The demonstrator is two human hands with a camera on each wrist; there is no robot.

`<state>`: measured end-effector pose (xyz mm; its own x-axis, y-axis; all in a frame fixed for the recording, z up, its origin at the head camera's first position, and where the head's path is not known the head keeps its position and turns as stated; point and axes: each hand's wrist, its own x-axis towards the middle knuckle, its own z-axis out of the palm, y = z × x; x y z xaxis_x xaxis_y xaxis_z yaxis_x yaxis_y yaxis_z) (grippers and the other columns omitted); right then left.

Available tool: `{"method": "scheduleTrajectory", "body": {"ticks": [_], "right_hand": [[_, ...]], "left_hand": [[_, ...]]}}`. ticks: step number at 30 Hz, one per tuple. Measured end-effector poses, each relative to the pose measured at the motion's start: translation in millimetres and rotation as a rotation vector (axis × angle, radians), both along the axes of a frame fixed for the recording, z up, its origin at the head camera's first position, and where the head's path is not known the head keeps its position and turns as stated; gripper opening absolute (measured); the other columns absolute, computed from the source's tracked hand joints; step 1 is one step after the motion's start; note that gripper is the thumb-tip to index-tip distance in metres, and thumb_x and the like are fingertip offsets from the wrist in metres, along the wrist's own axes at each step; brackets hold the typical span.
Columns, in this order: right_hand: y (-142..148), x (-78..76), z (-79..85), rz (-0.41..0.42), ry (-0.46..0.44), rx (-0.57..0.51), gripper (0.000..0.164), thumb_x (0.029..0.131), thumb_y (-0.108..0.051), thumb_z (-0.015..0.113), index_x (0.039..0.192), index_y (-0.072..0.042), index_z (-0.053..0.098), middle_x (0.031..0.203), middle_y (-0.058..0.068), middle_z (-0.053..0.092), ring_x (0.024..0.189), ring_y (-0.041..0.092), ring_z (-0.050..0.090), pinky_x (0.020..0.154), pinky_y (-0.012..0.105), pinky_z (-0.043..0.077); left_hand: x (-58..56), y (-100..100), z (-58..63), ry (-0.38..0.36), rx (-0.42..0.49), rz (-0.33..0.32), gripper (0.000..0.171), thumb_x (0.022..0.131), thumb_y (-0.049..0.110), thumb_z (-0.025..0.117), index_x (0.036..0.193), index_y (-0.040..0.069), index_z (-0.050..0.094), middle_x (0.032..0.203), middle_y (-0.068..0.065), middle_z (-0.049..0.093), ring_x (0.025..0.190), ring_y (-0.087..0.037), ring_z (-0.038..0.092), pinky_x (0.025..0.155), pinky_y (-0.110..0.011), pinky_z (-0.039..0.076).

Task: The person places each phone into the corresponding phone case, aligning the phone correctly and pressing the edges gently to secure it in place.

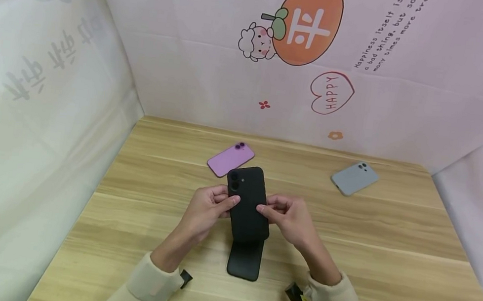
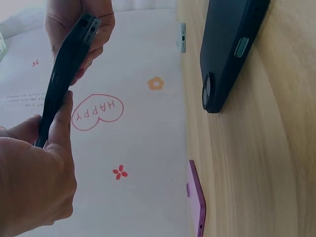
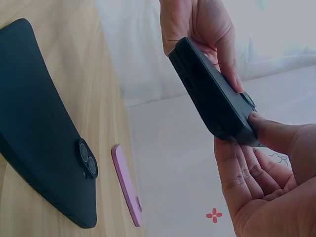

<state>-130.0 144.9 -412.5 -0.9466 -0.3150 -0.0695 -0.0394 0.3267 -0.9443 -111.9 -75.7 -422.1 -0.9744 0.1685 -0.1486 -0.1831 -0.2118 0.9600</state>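
Observation:
Both hands hold up a black phone in a black case (image 1: 246,215), its camera side facing the head view. My left hand (image 1: 206,212) pinches its left edge, thumb on the back and fingers behind. On the opposite edge, my right hand (image 1: 289,219) grips it the same way. In the right wrist view, the held phone (image 3: 212,94) shows its bottom end, with an opening in the case. A second black phone (image 1: 244,262) lies on the table below, camera side up, its far part hidden in the head view by the held one.
A purple phone (image 1: 230,160) lies behind the hands, slightly left. Farther right is a light grey-blue phone (image 1: 354,178). Printed white cloth (image 1: 196,76) hangs along the back and sides of the wooden table (image 1: 159,161). Small black devices (image 1: 294,292) sit at the cuffs.

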Motion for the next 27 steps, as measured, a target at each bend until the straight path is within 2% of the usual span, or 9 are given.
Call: {"method": "scheduleTrajectory", "body": {"ticks": [7,13,16,19,24,27], "right_hand": [[1.5,2.3,0.0,0.017,0.031,0.006,0.017,0.087,-0.018,0.075,0.092,-0.003,0.073,0.082,0.010,0.073,0.069,0.018,0.069,0.067,0.033,0.060],[5.5,3.0,4.0,0.073,0.069,0.028,0.012,0.087,-0.017,0.075,0.088,-0.006,0.073,0.071,0.006,0.069,0.059,0.015,0.061,0.053,0.024,0.050],[8.8,2.7,5.9,0.134,0.100,0.050,0.008,0.087,-0.017,0.075,0.087,-0.010,0.074,0.069,0.003,0.067,0.057,0.015,0.057,0.050,0.022,0.047],[13.2,2.4,7.7,0.221,0.144,0.103,0.006,0.088,-0.020,0.075,0.086,-0.014,0.074,0.069,-0.001,0.065,0.057,0.012,0.056,0.052,0.023,0.049],[19.6,2.6,11.6,0.406,0.248,0.221,0.006,0.090,-0.025,0.072,0.088,-0.020,0.073,0.070,-0.008,0.065,0.056,0.005,0.053,0.050,0.022,0.047],[20.8,4.2,12.7,0.463,0.277,0.248,0.006,0.092,-0.026,0.070,0.090,-0.021,0.072,0.072,-0.010,0.065,0.056,0.004,0.054,0.049,0.022,0.048]], "left_hand": [[0.0,-2.7,-0.2,-0.005,0.008,-0.066,0.031,0.092,0.013,0.069,0.119,-0.001,0.064,0.108,-0.016,0.072,0.095,-0.022,0.070,0.078,-0.035,0.059],[-0.8,-5.2,-0.2,-0.001,0.039,-0.131,0.042,0.093,0.025,0.068,0.126,0.000,0.060,0.110,-0.016,0.071,0.094,-0.024,0.071,0.078,-0.037,0.059],[-1.4,-7.1,-0.3,-0.015,0.053,-0.154,0.045,0.095,0.030,0.065,0.125,-0.002,0.059,0.104,-0.016,0.073,0.089,-0.026,0.072,0.076,-0.039,0.060],[-1.3,-8.9,-1.1,-0.019,0.043,-0.191,0.044,0.096,0.032,0.063,0.121,-0.005,0.060,0.097,-0.016,0.073,0.083,-0.026,0.073,0.073,-0.041,0.060],[1.3,-9.8,-2.6,0.009,-0.045,-0.338,0.039,0.098,0.033,0.061,0.113,-0.003,0.065,0.095,-0.012,0.072,0.082,-0.022,0.072,0.072,-0.040,0.060],[4.3,-9.5,-3.1,0.047,-0.117,-0.407,0.034,0.099,0.032,0.059,0.109,0.001,0.068,0.096,-0.010,0.072,0.085,-0.022,0.071,0.073,-0.040,0.060]]}}
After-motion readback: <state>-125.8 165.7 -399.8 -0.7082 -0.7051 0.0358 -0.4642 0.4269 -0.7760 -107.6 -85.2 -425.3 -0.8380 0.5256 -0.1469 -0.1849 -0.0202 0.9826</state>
